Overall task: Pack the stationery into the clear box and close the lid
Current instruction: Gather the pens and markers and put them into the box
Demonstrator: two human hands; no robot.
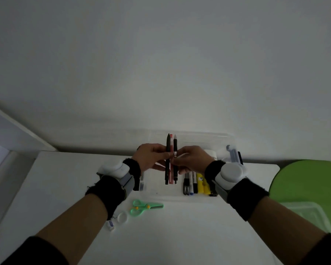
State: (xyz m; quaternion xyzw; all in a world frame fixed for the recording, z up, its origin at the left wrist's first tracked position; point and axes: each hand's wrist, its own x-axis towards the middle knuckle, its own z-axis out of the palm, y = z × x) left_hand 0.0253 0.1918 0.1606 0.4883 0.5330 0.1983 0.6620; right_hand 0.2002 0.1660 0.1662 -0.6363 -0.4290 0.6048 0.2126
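Both hands hold a bunch of three pens upright above the clear box: a black one, a red one and a black-and-white one. My left hand pinches them from the left, my right hand from the right. Inside the box, on its right side, lie several markers and a yellow highlighter. Green scissors lie on the white table in front of the box. A white tape roll and a small eraser sit near my left forearm.
The box's clear lid stands open behind it against the wall. A green round seat with a pale green tub is at the right. The table's left edge runs beside a white wall ledge.
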